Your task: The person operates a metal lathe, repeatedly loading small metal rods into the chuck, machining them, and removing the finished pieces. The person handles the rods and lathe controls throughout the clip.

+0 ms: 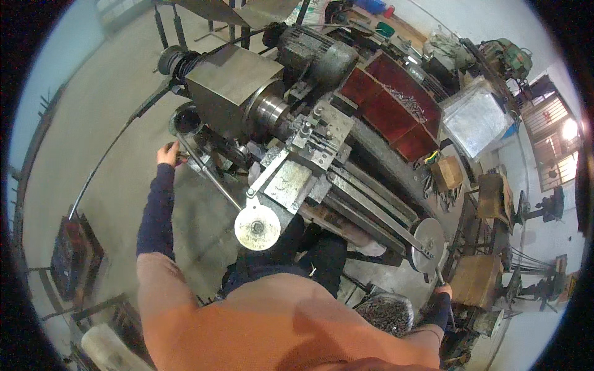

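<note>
At near right, the right hand (443,289) grips a handwheel (429,244) handle beside a bucket (387,312) of metal scrap. Far left, the left hand (167,153) closes on a lever (204,170); red bins (396,108) hold shavings.

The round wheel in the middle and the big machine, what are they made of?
The round wheel looks like bare metal, pale and dull with scuffs. The machine seems to be steel or iron: grey, worn, shiny on its round spindle. The left hand grips a dark lever.
</note>
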Demonstrator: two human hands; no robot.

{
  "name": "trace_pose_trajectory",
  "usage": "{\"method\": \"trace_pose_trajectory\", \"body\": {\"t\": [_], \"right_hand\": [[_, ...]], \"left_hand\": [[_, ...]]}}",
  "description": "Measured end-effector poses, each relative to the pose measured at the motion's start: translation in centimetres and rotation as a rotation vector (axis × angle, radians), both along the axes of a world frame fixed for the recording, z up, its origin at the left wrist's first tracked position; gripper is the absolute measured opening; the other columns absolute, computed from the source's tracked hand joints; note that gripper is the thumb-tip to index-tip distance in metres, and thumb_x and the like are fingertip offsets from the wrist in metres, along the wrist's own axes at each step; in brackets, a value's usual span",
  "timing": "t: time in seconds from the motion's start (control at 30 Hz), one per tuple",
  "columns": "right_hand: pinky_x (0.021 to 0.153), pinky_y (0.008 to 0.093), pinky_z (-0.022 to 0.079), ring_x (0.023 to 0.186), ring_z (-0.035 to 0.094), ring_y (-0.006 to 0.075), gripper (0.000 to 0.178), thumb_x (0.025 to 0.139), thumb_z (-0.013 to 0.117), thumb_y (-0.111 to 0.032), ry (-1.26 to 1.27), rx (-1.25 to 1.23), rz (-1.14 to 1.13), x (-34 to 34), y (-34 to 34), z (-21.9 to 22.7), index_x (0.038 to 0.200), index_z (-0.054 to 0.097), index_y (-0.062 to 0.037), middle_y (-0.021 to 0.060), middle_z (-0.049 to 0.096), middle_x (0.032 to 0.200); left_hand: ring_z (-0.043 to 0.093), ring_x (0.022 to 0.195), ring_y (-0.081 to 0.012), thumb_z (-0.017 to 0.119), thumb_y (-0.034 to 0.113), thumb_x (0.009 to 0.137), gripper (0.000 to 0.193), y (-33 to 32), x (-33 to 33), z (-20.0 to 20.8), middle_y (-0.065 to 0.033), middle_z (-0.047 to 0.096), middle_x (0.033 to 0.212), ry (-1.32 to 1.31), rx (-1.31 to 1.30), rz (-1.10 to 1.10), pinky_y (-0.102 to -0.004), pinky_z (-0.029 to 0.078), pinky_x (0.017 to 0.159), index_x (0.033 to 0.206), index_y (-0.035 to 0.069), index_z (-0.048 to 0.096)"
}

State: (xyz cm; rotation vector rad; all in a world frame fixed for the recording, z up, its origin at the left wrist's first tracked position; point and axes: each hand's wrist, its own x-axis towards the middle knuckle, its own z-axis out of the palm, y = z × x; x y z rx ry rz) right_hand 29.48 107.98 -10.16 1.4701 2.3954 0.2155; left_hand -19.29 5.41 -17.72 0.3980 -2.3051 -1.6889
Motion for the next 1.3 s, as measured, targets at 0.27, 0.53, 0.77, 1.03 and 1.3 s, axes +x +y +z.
{"method": "trace_pose_trajectory", "body": {"t": [0.27, 0.53, 0.77, 1.03, 1.3], "right_hand": [[0.068, 0.0399, 0.051, 0.077, 0.064, 0.0317, 0.029, 0.060, 0.068, -0.027, 0.261, 0.187, -0.153, 1.5, -14.8, 0.9, 0.076, 0.067, -0.0036, 0.0170, 0.065, 0.081], [0.082, 0.0434, 0.045, 0.096, 0.057, 0.0362, 0.046, 0.064, 0.062, -0.031, 0.251, 0.073, -0.362, 0.0, -22.8, 3.2, 0.099, 0.060, -0.0015, 0.0215, 0.060, 0.101], [0.083, 0.0415, 0.044, 0.098, 0.056, 0.0348, 0.044, 0.066, 0.062, -0.031, 0.255, 0.059, -0.356, -0.3, -23.3, 3.6, 0.096, 0.061, 0.0018, 0.0215, 0.060, 0.100], [0.079, 0.0415, 0.046, 0.093, 0.057, 0.0367, 0.050, 0.062, 0.067, -0.037, 0.274, 0.054, -0.294, 0.3, -23.2, 3.4, 0.094, 0.062, 0.0011, 0.0210, 0.061, 0.097], [0.065, 0.0403, 0.050, 0.078, 0.064, 0.0296, 0.038, 0.064, 0.068, -0.040, 0.146, 0.253, 0.004, -1.3, -9.6, 1.4, 0.082, 0.066, -0.0068, 0.0135, 0.065, 0.086]], "left_hand": [[0.059, 0.047, -0.0258, 0.055, 0.000, 0.072, 0.025, 10.0, 0.0, 4.4, -0.0190, 0.058, 0.069, -0.070, 0.445, 0.433, -0.0338, 0.049, 0.039, 0.091, -0.009, 0.042], [0.058, 0.046, -0.0245, 0.054, -0.006, 0.069, 0.033, 9.2, -0.9, 2.6, -0.0176, 0.056, 0.066, 0.064, 0.321, 0.352, -0.0335, 0.050, 0.038, 0.098, -0.008, 0.038], [0.058, 0.046, -0.0252, 0.053, -0.005, 0.070, 0.032, 9.7, 0.4, 5.2, -0.0179, 0.056, 0.067, -0.035, 0.446, 0.327, -0.0333, 0.050, 0.038, 0.098, -0.008, 0.039], [0.060, 0.049, -0.0266, 0.057, 0.006, 0.069, 0.017, 6.2, -1.1, 0.8, -0.0176, 0.057, 0.059, -0.009, -0.147, 0.233, -0.0364, 0.049, 0.043, 0.072, -0.009, 0.050], [0.062, 0.053, -0.0253, 0.062, 0.017, 0.062, 0.025, -6.8, -5.6, -4.7, -0.0167, 0.060, 0.058, 0.129, -0.727, 0.101, -0.0354, 0.049, 0.055, 0.063, -0.008, 0.058]]}}
